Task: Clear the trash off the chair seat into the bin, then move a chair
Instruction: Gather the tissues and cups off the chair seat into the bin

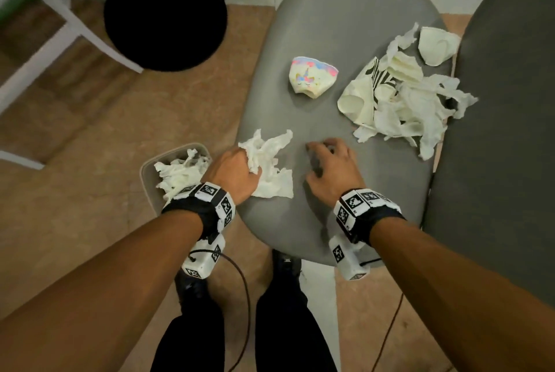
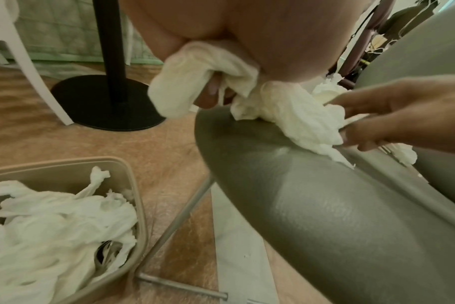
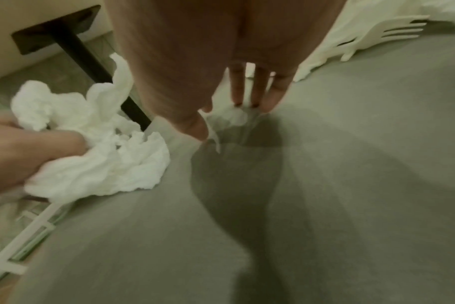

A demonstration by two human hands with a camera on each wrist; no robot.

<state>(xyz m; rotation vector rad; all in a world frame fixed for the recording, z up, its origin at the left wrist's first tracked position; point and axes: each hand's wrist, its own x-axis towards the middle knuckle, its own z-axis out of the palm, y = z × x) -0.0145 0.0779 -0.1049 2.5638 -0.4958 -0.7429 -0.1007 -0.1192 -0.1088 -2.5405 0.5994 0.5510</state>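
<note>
The grey chair seat [image 1: 345, 26] carries the trash. At its left edge my left hand [image 1: 240, 167] grips a crumpled white paper towel [image 1: 270, 161], fingers curled into it [image 2: 216, 88]. Just right of it my right hand [image 1: 324, 155] is clawed down on the seat, thumb and fingertips pinching a small white tissue scrap [image 3: 229, 119]. A crushed unicorn paper cup [image 1: 312, 77] lies mid-seat. A pile of torn tissue and crushed cups [image 1: 405, 101] covers the right side, with a white plastic fork [image 3: 392, 28] in it. The beige bin [image 1: 147, 173] stands on the floor left of the seat, holding tissue.
A second, darker grey chair [image 1: 510, 101] stands close against the seat's right side. A black round stand base [image 1: 165, 14] and a white furniture frame [image 1: 60, 11] are on the floor at the far left. My feet [image 1: 285, 266] and cables are under the seat's front edge.
</note>
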